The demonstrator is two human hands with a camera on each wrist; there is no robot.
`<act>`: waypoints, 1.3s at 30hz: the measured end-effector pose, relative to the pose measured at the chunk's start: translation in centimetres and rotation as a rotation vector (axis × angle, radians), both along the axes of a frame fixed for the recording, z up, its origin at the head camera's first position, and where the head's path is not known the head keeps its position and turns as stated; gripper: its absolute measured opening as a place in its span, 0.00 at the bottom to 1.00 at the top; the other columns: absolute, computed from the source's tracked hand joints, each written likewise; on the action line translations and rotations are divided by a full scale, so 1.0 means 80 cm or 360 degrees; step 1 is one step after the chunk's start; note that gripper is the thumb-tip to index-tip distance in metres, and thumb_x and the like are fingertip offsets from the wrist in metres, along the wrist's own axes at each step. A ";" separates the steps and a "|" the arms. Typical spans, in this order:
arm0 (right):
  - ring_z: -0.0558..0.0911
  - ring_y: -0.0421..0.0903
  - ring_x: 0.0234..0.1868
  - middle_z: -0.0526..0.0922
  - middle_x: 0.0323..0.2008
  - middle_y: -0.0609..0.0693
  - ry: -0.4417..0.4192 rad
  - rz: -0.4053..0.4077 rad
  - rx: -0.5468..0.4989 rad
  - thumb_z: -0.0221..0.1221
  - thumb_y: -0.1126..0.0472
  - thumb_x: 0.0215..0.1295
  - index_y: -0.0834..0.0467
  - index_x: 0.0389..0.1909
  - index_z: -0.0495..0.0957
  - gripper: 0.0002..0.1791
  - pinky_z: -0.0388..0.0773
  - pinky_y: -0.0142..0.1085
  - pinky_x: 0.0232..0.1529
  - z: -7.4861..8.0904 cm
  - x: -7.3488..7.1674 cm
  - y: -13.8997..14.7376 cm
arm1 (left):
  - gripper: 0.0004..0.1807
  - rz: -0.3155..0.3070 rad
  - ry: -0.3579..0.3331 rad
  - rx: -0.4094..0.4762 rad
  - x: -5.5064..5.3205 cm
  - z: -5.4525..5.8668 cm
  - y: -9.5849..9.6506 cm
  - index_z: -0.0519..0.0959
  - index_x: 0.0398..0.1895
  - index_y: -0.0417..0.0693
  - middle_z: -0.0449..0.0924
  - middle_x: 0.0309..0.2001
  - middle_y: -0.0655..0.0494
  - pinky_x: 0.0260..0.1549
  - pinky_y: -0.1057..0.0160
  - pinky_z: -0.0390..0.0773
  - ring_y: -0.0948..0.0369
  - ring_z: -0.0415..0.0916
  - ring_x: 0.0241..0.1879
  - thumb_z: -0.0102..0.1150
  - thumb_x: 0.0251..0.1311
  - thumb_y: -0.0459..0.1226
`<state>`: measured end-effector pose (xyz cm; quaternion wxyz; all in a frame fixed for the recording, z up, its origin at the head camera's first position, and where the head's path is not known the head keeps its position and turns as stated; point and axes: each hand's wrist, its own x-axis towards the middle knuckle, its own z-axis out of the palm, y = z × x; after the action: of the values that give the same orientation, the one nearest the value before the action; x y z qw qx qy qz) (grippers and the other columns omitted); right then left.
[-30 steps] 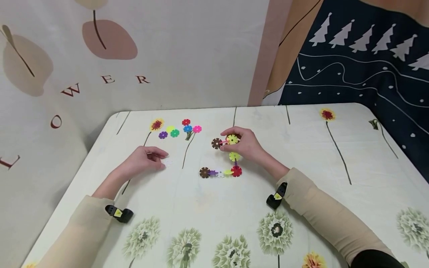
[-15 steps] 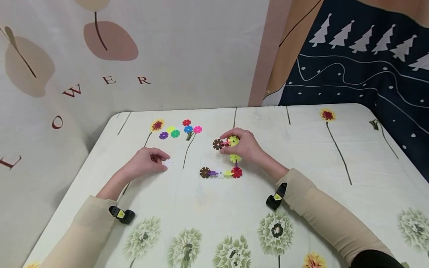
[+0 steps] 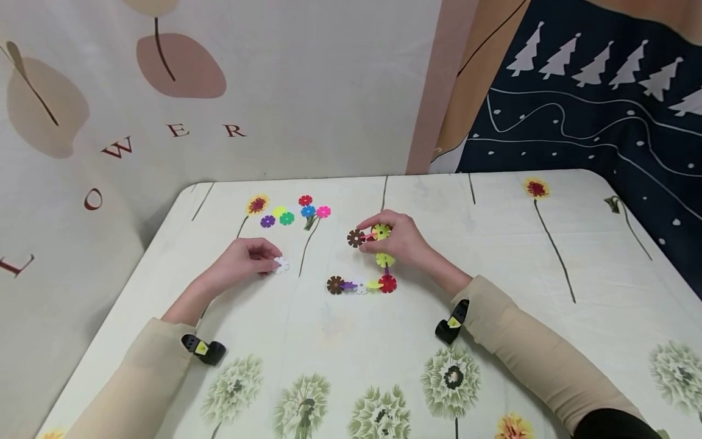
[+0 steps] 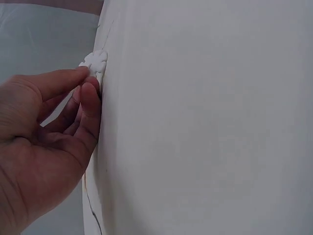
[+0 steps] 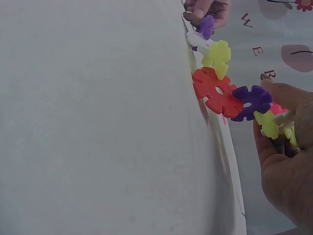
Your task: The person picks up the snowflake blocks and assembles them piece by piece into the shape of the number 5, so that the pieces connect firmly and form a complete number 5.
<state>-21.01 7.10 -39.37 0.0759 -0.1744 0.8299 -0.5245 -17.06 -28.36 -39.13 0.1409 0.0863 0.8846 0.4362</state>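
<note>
pinching, left and right hands (image 3: pixel 244 263) (image 3: pixel 403 238): one white notched disc (image 3: pixel 282 264), one multicoloured notched-disc chain (image 3: pixel 387 283)

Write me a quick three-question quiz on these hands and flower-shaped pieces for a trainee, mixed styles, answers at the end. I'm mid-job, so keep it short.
1. Multiple choice: what colour piece does the left hand pinch? a) green b) white c) red
2. True or false: the right hand lies apart from the linked chain.
3. Count: how many loose flower-shaped pieces lie in the group beyond the left hand?

Key:
1: b, the white piece.
2: False; the right hand holds the chain's far part.
3: Six.
</note>
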 end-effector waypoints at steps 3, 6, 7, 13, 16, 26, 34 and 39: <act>0.75 0.49 0.62 0.84 0.50 0.47 0.0009 0.0000 0.0012 0.78 0.61 0.54 0.53 0.50 0.88 0.21 0.68 0.49 0.66 0.000 0.000 0.000 | 0.11 0.0008 -0.0047 0.0102 -0.005 -0.002 0.009 0.82 0.48 0.34 0.83 0.36 0.44 0.33 0.64 0.84 0.55 0.81 0.31 0.66 0.66 0.30; 0.76 0.49 0.61 0.84 0.50 0.47 0.0014 -0.0001 0.0027 0.79 0.61 0.54 0.53 0.50 0.88 0.21 0.68 0.49 0.66 0.000 0.000 0.000 | 0.12 0.0007 -0.0102 0.0216 -0.008 -0.004 0.022 0.80 0.50 0.31 0.83 0.37 0.42 0.34 0.62 0.86 0.54 0.83 0.31 0.65 0.67 0.29; 0.76 0.49 0.61 0.84 0.49 0.47 0.0015 0.0000 0.0034 0.79 0.61 0.54 0.53 0.50 0.88 0.21 0.68 0.49 0.66 0.001 0.000 0.000 | 0.12 0.0005 -0.0119 0.0244 -0.009 -0.004 0.027 0.80 0.50 0.30 0.83 0.37 0.42 0.35 0.62 0.86 0.54 0.83 0.31 0.65 0.67 0.29; 0.76 0.49 0.61 0.84 0.50 0.47 0.0010 0.0008 0.0058 0.79 0.61 0.52 0.53 0.51 0.88 0.22 0.67 0.50 0.67 0.001 -0.001 0.001 | 0.14 -0.0004 -0.0157 0.0397 -0.017 -0.001 0.061 0.79 0.53 0.29 0.82 0.39 0.41 0.37 0.61 0.87 0.54 0.85 0.32 0.63 0.68 0.28; 0.75 0.50 0.61 0.83 0.51 0.47 0.0010 0.0020 0.0063 0.79 0.61 0.52 0.53 0.51 0.88 0.23 0.67 0.50 0.67 0.002 -0.001 0.001 | 0.15 0.0004 -0.0161 0.0476 -0.021 0.003 0.078 0.78 0.55 0.29 0.81 0.41 0.39 0.40 0.59 0.87 0.54 0.86 0.35 0.62 0.68 0.27; 0.76 0.49 0.60 0.83 0.52 0.48 -0.0012 0.0047 0.0073 0.79 0.61 0.52 0.53 0.52 0.87 0.24 0.68 0.49 0.66 0.001 -0.003 0.002 | 0.17 0.0029 -0.0163 0.0632 -0.035 0.010 0.121 0.75 0.58 0.28 0.79 0.48 0.35 0.45 0.55 0.86 0.52 0.86 0.39 0.62 0.69 0.28; 0.76 0.50 0.55 0.83 0.50 0.51 -0.0006 0.0034 0.0073 0.79 0.61 0.52 0.53 0.50 0.87 0.22 0.72 0.47 0.60 0.002 -0.002 0.003 | 0.14 0.0042 -0.0111 0.0609 -0.042 0.013 0.137 0.77 0.54 0.29 0.81 0.45 0.37 0.45 0.54 0.86 0.50 0.86 0.40 0.63 0.68 0.27; 0.76 0.50 0.53 0.83 0.49 0.51 -0.0011 0.0024 0.0071 0.79 0.61 0.53 0.53 0.50 0.87 0.22 0.73 0.45 0.57 0.002 -0.002 0.003 | 0.12 0.0032 -0.0084 0.0582 -0.041 0.015 0.141 0.79 0.51 0.32 0.82 0.44 0.38 0.46 0.53 0.86 0.51 0.86 0.40 0.64 0.68 0.28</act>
<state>-21.21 7.35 -39.22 0.0867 -0.1770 0.8398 -0.5058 -20.31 -17.12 -37.89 0.1416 0.0901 0.7873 0.5932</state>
